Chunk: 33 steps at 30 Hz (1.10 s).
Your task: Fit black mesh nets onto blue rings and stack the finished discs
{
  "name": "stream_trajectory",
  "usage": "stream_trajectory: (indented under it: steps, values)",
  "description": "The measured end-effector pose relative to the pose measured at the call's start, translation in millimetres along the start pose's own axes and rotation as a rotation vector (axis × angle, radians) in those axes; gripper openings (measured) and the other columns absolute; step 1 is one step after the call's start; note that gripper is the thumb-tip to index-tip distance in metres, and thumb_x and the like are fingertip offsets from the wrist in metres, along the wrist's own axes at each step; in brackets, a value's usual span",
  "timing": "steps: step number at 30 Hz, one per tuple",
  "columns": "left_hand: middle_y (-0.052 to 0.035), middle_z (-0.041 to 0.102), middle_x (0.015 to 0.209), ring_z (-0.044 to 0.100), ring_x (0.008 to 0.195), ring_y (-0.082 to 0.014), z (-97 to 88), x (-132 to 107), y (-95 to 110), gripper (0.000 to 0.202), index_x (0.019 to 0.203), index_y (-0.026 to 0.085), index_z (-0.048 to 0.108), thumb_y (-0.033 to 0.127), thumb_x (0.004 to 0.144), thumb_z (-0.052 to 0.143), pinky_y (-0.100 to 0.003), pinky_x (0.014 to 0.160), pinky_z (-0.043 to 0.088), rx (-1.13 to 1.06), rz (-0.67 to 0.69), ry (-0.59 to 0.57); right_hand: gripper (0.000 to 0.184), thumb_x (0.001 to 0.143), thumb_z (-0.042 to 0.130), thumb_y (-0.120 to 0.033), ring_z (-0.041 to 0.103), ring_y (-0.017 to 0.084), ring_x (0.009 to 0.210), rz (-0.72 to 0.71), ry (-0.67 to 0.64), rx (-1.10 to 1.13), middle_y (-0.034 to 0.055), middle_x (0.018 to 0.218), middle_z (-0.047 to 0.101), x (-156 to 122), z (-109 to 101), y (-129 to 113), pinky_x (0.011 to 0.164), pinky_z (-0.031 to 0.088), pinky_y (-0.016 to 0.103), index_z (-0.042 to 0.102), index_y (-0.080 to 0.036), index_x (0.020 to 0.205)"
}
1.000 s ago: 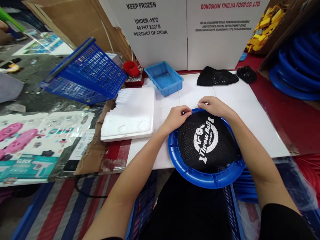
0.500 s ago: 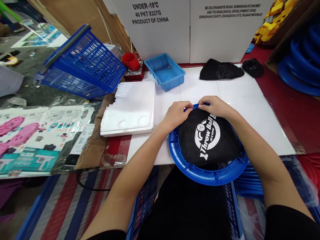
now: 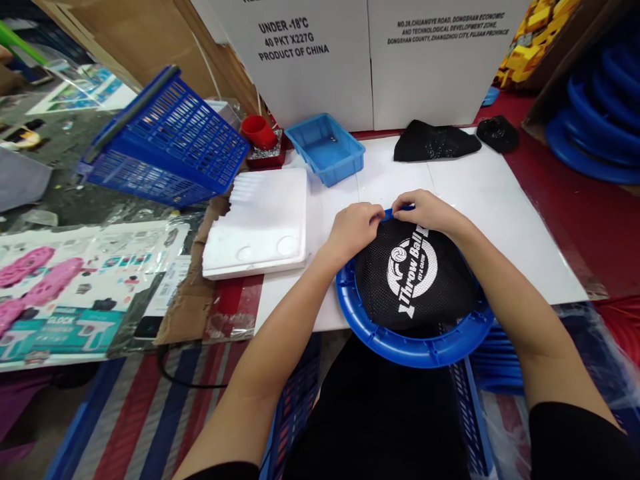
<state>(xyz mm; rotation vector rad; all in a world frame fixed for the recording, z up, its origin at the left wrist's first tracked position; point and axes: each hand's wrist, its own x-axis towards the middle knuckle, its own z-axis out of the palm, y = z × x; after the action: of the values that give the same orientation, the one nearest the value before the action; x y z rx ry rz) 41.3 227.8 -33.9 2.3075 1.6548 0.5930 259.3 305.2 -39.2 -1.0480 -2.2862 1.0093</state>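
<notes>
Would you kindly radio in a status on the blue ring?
Left hand, right hand pinching far edge of blue ring. Black mesh inside, gap at near side. Nothing seen blocking; white foam slab apart, left.

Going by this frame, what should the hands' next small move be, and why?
Probably the right hand should work along the blue ring toward its near side, drawing the black mesh outward. Both it and the left hand pinch at the far edge, while a gap shows between mesh and ring on the near side.
</notes>
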Motion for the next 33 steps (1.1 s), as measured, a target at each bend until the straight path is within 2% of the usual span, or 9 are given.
stream_trajectory:
  steps: [3, 5, 9, 14, 19, 26, 33]
  values:
    - [-0.0067, 0.082, 0.109, 0.073, 0.105, -0.0266, -2.8, 0.2, -4.3, 0.026, 0.105, 0.023, 0.081, 0.015, 0.099, 0.057, -0.041, 0.094, 0.055, -0.034, 0.084, -0.027, 0.017, 0.083, 0.066, -0.027, 0.070, 0.025, 0.093, -0.045, 0.010, 0.009, 0.0047, 0.092, 0.079, -2.5, 0.6, 1.1, 0.095, 0.052, 0.042, 0.080, -0.020, 0.091]
    - [-0.0059, 0.082, 0.109, 0.074, 0.103, -0.0243, -2.9, -0.3, -8.9, 0.026, 0.105, 0.023, 0.081, 0.015, 0.098, 0.058, -0.039, 0.096, 0.055, -0.136, 0.121, -0.027, 0.020, 0.085, 0.065, -0.026, 0.071, 0.026, 0.101, -0.133, 0.020, 0.014, 0.0061, 0.103, 0.079, -5.3, 0.2, 0.3, 0.101, 0.053, 0.044, 0.080, -0.021, 0.096]
    - [-0.0044, 0.083, 0.106, 0.074, 0.095, -0.0213, 1.8, -1.1, -17.2, 0.018, 0.106, 0.023, 0.081, 0.021, 0.097, 0.065, -0.037, 0.092, 0.057, -0.350, 0.036, 0.024, 0.023, 0.090, 0.064, -0.026, 0.070, 0.029, 0.119, -0.322, -0.037, -0.003, 0.0084, 0.125, 0.076, -10.0, -1.6, -2.3, 0.113, 0.050, 0.049, 0.083, -0.025, 0.103]
    - [-0.0039, 0.083, 0.102, 0.075, 0.094, -0.0208, 7.4, -0.3, -19.2, 0.017, 0.104, 0.021, 0.081, 0.019, 0.093, 0.068, -0.035, 0.090, 0.058, -0.440, -0.048, 0.038, 0.023, 0.093, 0.071, -0.032, 0.068, 0.031, 0.124, -0.408, -0.103, -0.057, 0.0074, 0.131, 0.076, -11.5, -1.0, -1.7, 0.116, 0.049, 0.054, 0.085, -0.030, 0.111]
    - [-0.0033, 0.084, 0.102, 0.076, 0.096, -0.0224, 6.6, -1.8, -14.3, 0.017, 0.101, 0.023, 0.081, 0.017, 0.093, 0.067, -0.037, 0.093, 0.057, -0.388, -0.059, 0.049, 0.024, 0.095, 0.069, -0.031, 0.068, 0.031, 0.123, -0.390, -0.104, -0.090, 0.0072, 0.132, 0.076, -12.3, -0.1, -3.0, 0.115, 0.049, 0.055, 0.085, -0.031, 0.112]
    - [-0.0069, 0.083, 0.112, 0.075, 0.106, -0.0299, 0.5, -2.6, -2.5, 0.024, 0.106, 0.023, 0.081, 0.015, 0.095, 0.061, -0.043, 0.096, 0.056, -0.086, -0.007, 0.024, 0.025, 0.096, 0.068, -0.031, 0.068, 0.030, 0.123, -0.416, -0.112, -0.097, 0.0081, 0.132, 0.076, -10.4, 0.2, -0.5, 0.115, 0.050, 0.054, 0.085, -0.029, 0.114]
    - [-0.0045, 0.083, 0.106, 0.075, 0.098, -0.0272, -13.7, -2.0, -7.1, 0.029, 0.102, 0.026, 0.082, 0.012, 0.090, 0.061, -0.041, 0.090, 0.055, -0.122, 0.023, -0.102, 0.025, 0.097, 0.069, -0.033, 0.068, 0.029, 0.125, -0.424, -0.165, -0.071, 0.0078, 0.134, 0.074, -10.1, 2.0, -3.0, 0.117, 0.048, 0.052, 0.084, -0.030, 0.116]
